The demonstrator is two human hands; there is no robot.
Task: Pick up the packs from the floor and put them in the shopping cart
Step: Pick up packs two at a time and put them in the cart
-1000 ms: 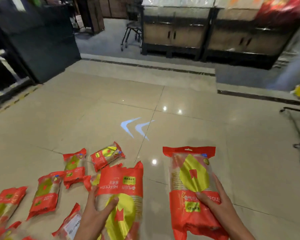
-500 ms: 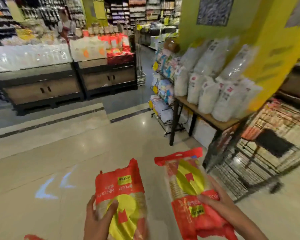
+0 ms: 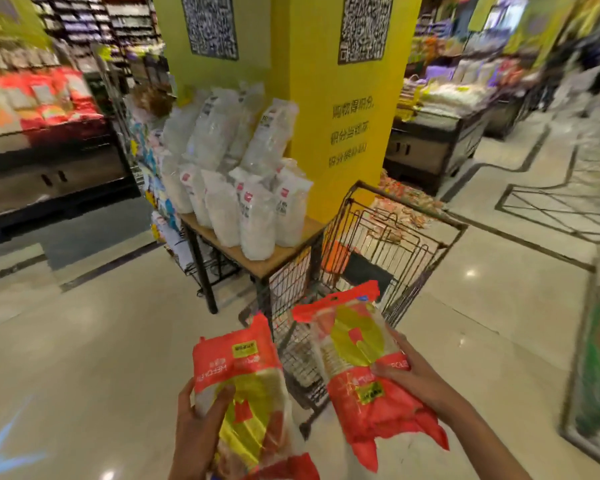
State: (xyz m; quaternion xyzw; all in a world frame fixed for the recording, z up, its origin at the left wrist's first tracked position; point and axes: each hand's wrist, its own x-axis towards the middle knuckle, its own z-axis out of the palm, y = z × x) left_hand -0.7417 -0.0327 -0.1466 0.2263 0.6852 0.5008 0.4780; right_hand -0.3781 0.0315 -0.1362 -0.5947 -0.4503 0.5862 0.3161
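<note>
Both hands carry a pack each, held up in front of the shopping cart.

Left hand (image 3: 201,424) grips the left pack (image 3: 243,386) from the side — thumb curled over its front, fingers wrapped round the left edge — with the printed red end pointing up and away. Right hand (image 3: 414,372) grips the right pack (image 3: 361,362) around its middle, thumb across the front, its red header tilted toward the cart. The two packs are just beside each other and apart, both off the floor (image 3: 84,341). The wire shopping cart (image 3: 388,237) stands just beyond them, next to a small wooden table (image 3: 257,261) stacked with white bags (image 3: 243,188) — a yellow pillar (image 3: 340,98) rises behind it.
</note>
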